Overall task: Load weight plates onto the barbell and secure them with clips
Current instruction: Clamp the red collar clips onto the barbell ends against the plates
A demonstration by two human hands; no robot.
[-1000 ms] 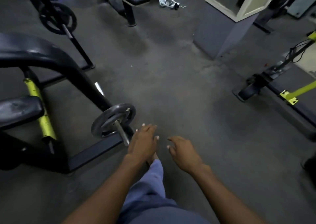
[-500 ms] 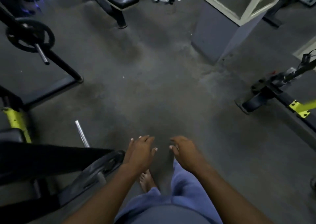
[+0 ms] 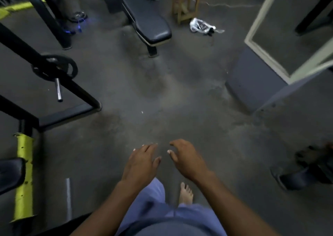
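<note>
My left hand [image 3: 142,161] and my right hand [image 3: 187,159] hang side by side over the bare grey floor, palms down, fingers loosely apart, holding nothing. At the left a black weight plate [image 3: 55,69] sits on a steel peg [image 3: 58,89] of a black machine frame. A second steel bar end [image 3: 68,198] pokes out low at the left, beside a yellow post [image 3: 24,179]. No clip shows. My bare foot [image 3: 186,193] and blue trousers are below my hands.
A black padded bench [image 3: 149,21] stands at the back centre. A grey pillar with a framed mirror [image 3: 266,59] is at the right. A plastic bag [image 3: 201,26] and a wooden stand [image 3: 185,3] lie beyond. Dark equipment [image 3: 306,170] sits low at the right.
The view has moved forward past the near machine: the plate next to my left hand dropped out of sight, and the far plate and bench came closer. Both hands stay empty.
</note>
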